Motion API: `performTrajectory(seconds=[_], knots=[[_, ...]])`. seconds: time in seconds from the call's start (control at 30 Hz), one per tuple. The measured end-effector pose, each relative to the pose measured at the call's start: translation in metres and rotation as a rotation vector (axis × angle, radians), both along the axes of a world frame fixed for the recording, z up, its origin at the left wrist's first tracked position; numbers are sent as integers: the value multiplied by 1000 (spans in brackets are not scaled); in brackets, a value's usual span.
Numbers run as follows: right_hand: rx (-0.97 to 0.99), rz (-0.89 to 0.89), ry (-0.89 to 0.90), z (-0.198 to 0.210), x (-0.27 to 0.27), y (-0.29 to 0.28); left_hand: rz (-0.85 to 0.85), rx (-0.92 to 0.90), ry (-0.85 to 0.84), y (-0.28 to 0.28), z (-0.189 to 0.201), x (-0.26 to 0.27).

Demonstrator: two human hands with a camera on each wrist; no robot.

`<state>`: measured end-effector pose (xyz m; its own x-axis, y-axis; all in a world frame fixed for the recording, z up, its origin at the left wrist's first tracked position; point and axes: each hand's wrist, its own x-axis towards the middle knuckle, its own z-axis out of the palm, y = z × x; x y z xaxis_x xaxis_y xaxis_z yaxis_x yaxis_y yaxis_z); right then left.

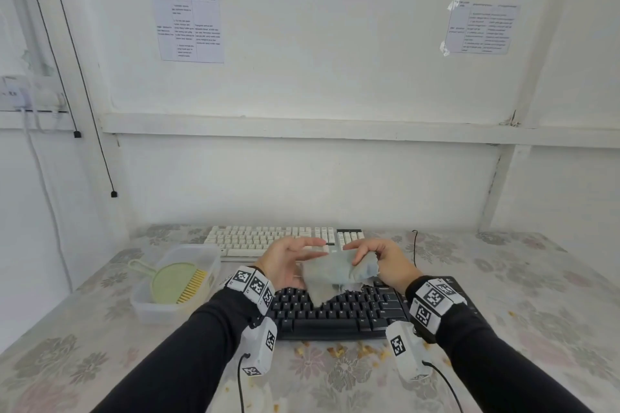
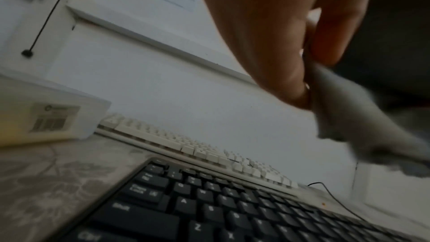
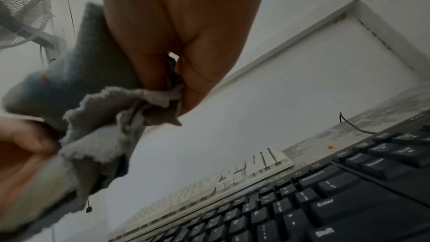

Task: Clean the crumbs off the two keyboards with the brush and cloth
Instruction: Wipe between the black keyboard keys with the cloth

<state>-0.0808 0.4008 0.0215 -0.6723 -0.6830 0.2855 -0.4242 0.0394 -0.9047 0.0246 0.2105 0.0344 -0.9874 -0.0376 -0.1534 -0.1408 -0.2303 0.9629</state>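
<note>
Both of my hands hold a grey cloth [image 1: 330,275] up above the black keyboard [image 1: 335,313]. My left hand [image 1: 318,250] pinches the cloth's left edge between thumb and fingers, seen close in the left wrist view [image 2: 307,87]. My right hand [image 1: 355,255] grips the bunched right end of the cloth [image 3: 93,108] with curled fingers [image 3: 197,73]. The white keyboard [image 1: 268,238] lies behind the black one, against the wall. A green brush [image 1: 174,282] with yellow bristles lies in a clear plastic tub [image 1: 144,307] to the left.
Several brown crumbs [image 1: 352,350] lie on the floral tablecloth in front of the black keyboard, and a few more sit at the right [image 1: 511,313]. A thin black cable [image 1: 415,245] runs behind my right hand. The wall stands close behind the white keyboard.
</note>
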Motion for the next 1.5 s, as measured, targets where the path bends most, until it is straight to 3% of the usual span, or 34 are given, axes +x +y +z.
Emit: performTrajectory(seconds=[0.07,0.17,0.23,0.33,0.37,0.43,0.53,0.63,0.77,0.83,0.97,1.07,1.17,1.23,1.33,1.4,1.5], knots=[[24,-11,51,4,1,-1,-92,-114,-102,-1,0,-4],[50,3,14,14,4,-9,-230,-491,-89,-2,-8,-15],[-8,19,-172,21,6,-12,-187,-659,-50,-2,-10,-17],[55,32,-440,20,3,-14,-103,-667,-8,-7,-9,-19],[176,20,-396,20,4,-15,-96,-694,7,-8,-9,-20],[464,-58,-95,19,3,-16,-95,-780,0,-9,-9,-20],[464,-218,85,13,3,-25,-63,-906,-57,-9,-12,-24],[354,-288,275,8,14,-40,61,-859,-108,-3,-14,-28],[333,-89,387,3,34,-57,241,-534,-238,-4,-10,-31],[362,-6,379,-1,41,-62,250,-447,-261,-10,-8,-30],[356,-71,397,-8,38,-66,150,-155,-227,-13,-7,-21],[299,-95,388,-10,33,-70,123,-82,-218,-14,-5,-18],[211,-212,311,-8,29,-73,71,-102,-187,-17,-9,-24],[184,-261,159,-5,28,-74,95,-142,-158,-23,-14,-28],[205,-166,-95,1,27,-76,39,-236,-165,-27,-13,-28],[264,-140,-90,3,25,-78,31,-358,-219,-31,-14,-24],[386,-246,21,3,22,-78,82,-618,-351,-48,-22,-18]])
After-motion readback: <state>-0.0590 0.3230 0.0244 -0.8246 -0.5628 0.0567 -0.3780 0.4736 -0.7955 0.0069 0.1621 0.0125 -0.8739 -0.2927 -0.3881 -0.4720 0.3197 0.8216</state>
